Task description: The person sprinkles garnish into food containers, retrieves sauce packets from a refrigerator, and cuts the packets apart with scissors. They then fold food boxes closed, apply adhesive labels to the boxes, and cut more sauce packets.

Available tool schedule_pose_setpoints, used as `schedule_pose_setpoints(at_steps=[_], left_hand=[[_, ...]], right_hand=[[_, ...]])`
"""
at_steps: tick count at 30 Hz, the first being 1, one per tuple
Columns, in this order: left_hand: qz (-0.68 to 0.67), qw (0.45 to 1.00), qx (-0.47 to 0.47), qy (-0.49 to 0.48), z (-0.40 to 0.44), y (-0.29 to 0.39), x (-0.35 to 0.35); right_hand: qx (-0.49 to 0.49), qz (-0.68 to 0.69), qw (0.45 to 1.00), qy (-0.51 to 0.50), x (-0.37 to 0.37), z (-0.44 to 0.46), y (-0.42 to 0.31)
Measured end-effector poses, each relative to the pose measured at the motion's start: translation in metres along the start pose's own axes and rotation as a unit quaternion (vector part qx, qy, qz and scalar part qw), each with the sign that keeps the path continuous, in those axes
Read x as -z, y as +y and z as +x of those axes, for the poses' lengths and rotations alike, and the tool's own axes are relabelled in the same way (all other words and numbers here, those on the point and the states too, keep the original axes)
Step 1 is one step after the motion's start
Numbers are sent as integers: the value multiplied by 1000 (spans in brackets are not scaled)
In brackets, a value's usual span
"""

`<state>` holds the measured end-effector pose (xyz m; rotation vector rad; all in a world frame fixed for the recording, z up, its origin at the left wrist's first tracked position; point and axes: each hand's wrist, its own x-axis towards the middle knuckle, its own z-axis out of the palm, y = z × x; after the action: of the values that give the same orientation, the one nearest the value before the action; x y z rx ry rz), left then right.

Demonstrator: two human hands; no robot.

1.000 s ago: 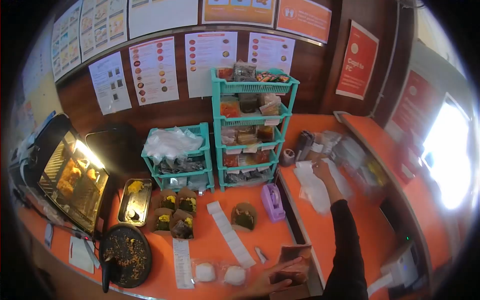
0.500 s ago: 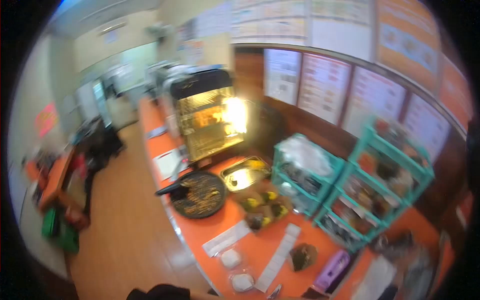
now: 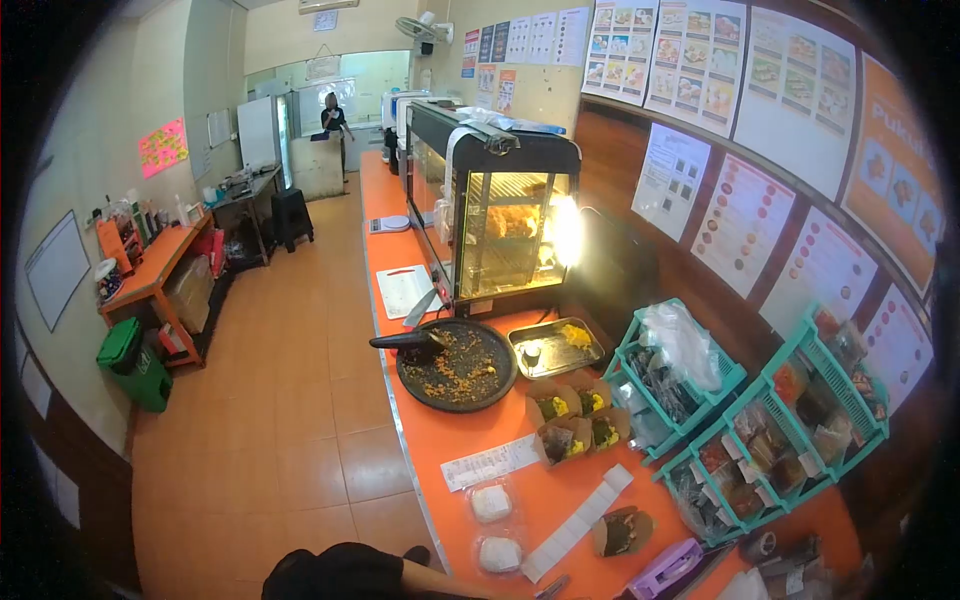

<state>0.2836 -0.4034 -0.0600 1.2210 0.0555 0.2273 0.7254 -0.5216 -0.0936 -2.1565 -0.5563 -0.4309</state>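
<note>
A black sleeve (image 3: pixel 335 575) and a bare forearm (image 3: pixel 430 580) enter at the bottom edge, but both my hands are out of frame. Nearest the forearm are two clear packs of white food (image 3: pixel 500 553) on the orange counter (image 3: pixel 440 450). Right of them lie a long paper slip (image 3: pixel 580 522), an open brown paper box with dark food (image 3: pixel 622 532) and a purple device (image 3: pixel 668 570). Farther up, a stone mortar (image 3: pixel 470 380) holds brown crumbs and a dark pestle (image 3: pixel 405 340). Several brown boxes with green and yellow food (image 3: pixel 605 432) stand beside a printed receipt (image 3: pixel 490 462).
A metal tray (image 3: pixel 540 365) sits beside a lit glass food warmer (image 3: pixel 510 240). Teal baskets (image 3: pixel 735 375) of packets line the right side. A cutting board (image 3: pixel 405 290) lies behind the mortar. Left are the tiled floor (image 3: pixel 280 400), a green bin (image 3: pixel 135 370) and, far back, a person (image 3: pixel 335 120).
My view has turned and steadied, so the counter things appear shifted and sharper. The far person now shows clearly. Nothing on the counter has visibly been moved.
</note>
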Motion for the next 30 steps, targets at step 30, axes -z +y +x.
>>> schedule_pose_setpoints(at_steps=[30], left_hand=[[-5, 998, 31, -56, 14, -40, -30]], right_hand=[[-28, -266, 953, -143, 220, -316, 63]])
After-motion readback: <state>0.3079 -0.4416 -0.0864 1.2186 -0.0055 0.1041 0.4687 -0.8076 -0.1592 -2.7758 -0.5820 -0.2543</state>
